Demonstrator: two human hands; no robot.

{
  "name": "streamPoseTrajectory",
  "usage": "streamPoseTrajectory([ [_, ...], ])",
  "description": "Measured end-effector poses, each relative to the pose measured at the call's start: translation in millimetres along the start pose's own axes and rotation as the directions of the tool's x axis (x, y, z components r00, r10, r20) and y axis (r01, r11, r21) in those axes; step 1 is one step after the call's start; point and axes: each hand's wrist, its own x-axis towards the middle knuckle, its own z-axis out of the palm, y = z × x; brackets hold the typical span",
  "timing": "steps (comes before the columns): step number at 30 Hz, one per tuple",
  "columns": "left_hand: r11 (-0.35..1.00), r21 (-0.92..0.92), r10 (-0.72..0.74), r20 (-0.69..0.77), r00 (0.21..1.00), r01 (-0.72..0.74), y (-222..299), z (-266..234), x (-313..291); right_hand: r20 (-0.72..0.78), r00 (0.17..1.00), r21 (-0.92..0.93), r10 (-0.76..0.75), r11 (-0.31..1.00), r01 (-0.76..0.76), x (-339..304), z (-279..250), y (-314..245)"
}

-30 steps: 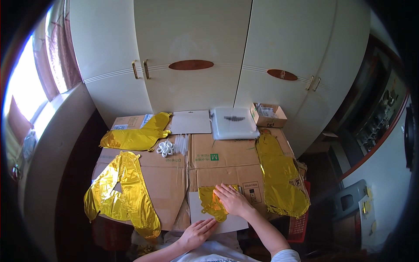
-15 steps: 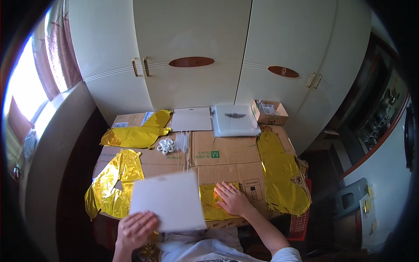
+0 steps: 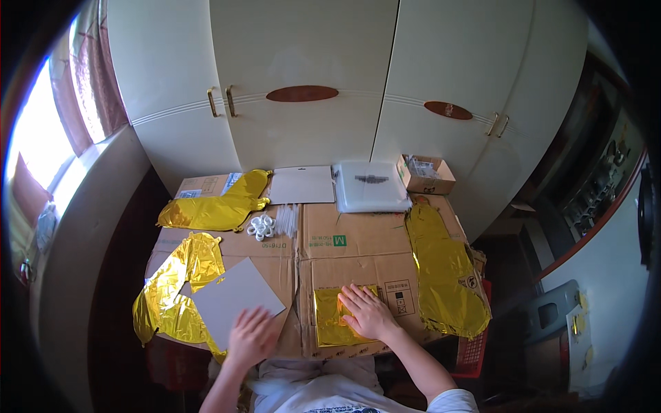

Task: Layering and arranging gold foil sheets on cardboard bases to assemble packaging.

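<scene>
My right hand (image 3: 368, 314) lies flat, fingers spread, on a folded gold foil balloon (image 3: 329, 330) near the table's front edge. Left of it, a pale grey-white card (image 3: 234, 297) lies turned at an angle on the cardboard, its left part over an unfolded gold foil balloon (image 3: 153, 313). My left hand (image 3: 253, 336) is over the card's lower right part. Its fingers are somewhat blurred but look stretched out, with nothing gripped; whether they touch the card I cannot tell.
Another gold foil balloon (image 3: 206, 212) lies at the back left, and one (image 3: 447, 279) along the right edge. White rings (image 3: 261, 228), clear straws (image 3: 287, 221), a card (image 3: 301, 186), a stack of clear plastic bags (image 3: 372, 196) and a small carton (image 3: 437, 183) stand toward the cupboards.
The card has gone from my left hand's raised grip down onto the left side of the table and turned. My left hand has moved right. My right hand has stayed on the folded balloon.
</scene>
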Motion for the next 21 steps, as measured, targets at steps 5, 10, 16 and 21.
streamPoseTrajectory([
  [5,0.978,-0.082,0.202,0.176,0.964,-0.19,62,28,72,0.02,0.999,0.013,0.03,0.999,-0.03,0,-2,0],
  [10,0.973,-0.045,0.232,0.273,0.934,-0.228,64,57,66,0.007,1.0,0.012,0.021,1.0,-0.022,1,-2,-3],
  [16,0.97,-0.012,0.237,0.252,0.938,-0.242,63,63,58,-0.001,1.0,-0.007,0.017,1.0,-0.017,0,-2,-1],
  [21,0.969,-0.009,0.242,0.263,0.934,-0.248,63,60,60,0.011,1.0,0.007,0.027,1.0,-0.027,0,-1,-1],
])
